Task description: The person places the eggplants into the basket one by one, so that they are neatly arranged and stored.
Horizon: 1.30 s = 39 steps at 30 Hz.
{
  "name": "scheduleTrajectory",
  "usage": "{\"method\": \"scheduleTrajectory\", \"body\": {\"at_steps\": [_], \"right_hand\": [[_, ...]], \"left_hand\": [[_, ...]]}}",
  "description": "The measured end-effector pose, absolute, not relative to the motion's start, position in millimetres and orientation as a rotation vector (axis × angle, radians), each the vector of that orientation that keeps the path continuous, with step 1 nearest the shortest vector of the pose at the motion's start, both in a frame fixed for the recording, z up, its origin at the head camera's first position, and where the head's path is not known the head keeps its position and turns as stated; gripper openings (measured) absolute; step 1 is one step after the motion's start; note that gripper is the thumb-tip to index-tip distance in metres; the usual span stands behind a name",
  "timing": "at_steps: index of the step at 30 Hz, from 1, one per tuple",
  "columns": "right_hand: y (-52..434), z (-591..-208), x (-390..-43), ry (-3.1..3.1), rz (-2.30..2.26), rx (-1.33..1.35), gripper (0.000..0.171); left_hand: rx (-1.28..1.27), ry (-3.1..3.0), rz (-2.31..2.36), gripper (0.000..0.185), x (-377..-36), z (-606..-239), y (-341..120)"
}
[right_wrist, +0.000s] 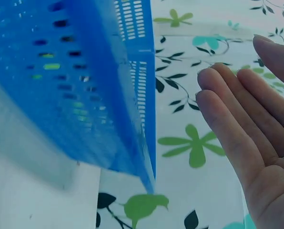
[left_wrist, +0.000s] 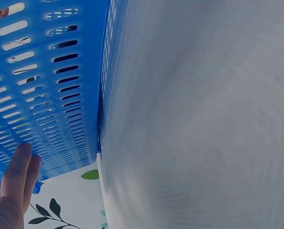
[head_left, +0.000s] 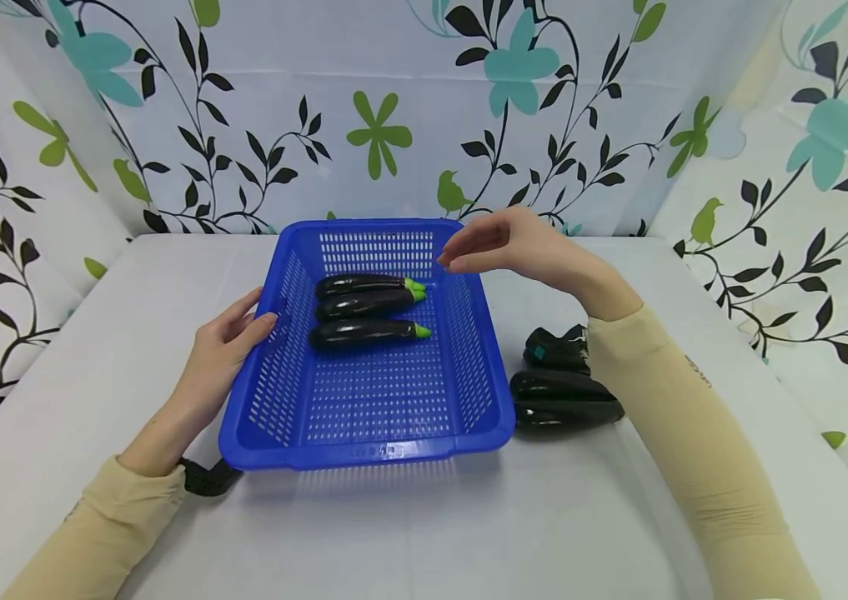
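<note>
A blue plastic basket (head_left: 378, 392) with slotted walls stands mid-table in the head view. Three dark, glossy eggplants (head_left: 367, 304) with green stems lie side by side inside it. My left hand (head_left: 224, 350) grips the basket's left rim, thumb over the edge and fingers along the outer wall; the left wrist view shows those fingers (left_wrist: 20, 174) against the slots. Above the basket's back right corner hovers my right hand (head_left: 509, 242), empty, its fingers slightly bent. In the right wrist view its palm (right_wrist: 270, 191) faces the camera, apart from the basket wall.
Right of the basket, more eggplants (head_left: 562, 404) lie on the white table (head_left: 408, 533), partly behind the right sleeve (head_left: 682, 425). A black object (head_left: 554, 350) with a teal patch is just beyond them. A patterned curtain (head_left: 408, 75) hangs at the back and sides.
</note>
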State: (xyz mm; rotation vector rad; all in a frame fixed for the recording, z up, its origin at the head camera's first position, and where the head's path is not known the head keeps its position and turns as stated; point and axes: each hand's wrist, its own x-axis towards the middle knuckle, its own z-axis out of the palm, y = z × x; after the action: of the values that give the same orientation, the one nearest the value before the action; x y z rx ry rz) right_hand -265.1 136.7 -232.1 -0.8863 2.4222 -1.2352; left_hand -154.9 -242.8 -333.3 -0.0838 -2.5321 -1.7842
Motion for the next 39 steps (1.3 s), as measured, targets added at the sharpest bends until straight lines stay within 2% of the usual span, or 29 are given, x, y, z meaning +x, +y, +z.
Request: {"method": "scheduleTrajectory", "body": {"at_steps": [21, 39], "right_hand": [[223.4, -265.9, -244.8, 2.474, -1.198, -0.675, 0.035], [286.0, -304.0, -237.6, 2.464, -1.134, -0.700, 0.037]], "left_hand": [[-0.075, -2.542, -1.795, 0.073, -154.2, -333.2, -242.8], [-0.067, -2.558, -1.753, 0.072, -155.1, -331.7, -242.0]]}}
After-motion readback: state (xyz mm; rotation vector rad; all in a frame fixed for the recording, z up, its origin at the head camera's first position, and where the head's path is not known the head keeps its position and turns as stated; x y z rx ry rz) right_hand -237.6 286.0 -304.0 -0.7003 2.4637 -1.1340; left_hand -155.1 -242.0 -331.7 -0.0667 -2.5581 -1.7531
